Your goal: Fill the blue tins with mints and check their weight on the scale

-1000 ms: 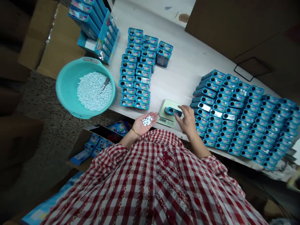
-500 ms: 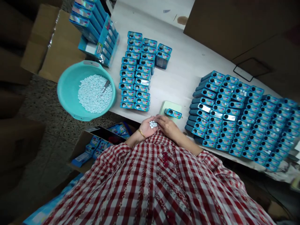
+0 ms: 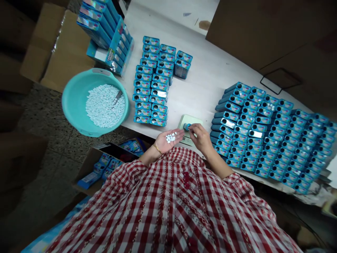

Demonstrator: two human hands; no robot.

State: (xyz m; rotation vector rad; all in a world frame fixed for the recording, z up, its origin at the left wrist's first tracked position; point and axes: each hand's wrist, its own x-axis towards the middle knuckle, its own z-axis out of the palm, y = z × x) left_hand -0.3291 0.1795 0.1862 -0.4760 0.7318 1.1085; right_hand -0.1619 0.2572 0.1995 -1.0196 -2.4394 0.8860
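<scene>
Palm up near the table's front edge, my left hand (image 3: 164, 141) holds a small heap of white pellets (image 3: 171, 137), its fingers stretched out flat. My right hand (image 3: 199, 135) is over a pale green scale (image 3: 193, 119), with its fingers pinched together at a small blue tin (image 3: 186, 127) that lies on it. The fingers cover much of the tin, and what they pinch is too small to make out. On the left, a turquoise basin (image 3: 73, 102) contains many white pellets (image 3: 101, 105) and a metal scoop (image 3: 118, 97).
Rows of blue tins (image 3: 151, 84) stand behind my left hand. A larger block of tins (image 3: 263, 137) fills the table's right side. Display boxes (image 3: 107, 45) stand at the back left. An open carton (image 3: 91, 161) with blue packs is below the basin.
My right hand has moved from beside my left palm to the tin on the scale. The left palm is more exposed, its fingers spread out towards the scale.
</scene>
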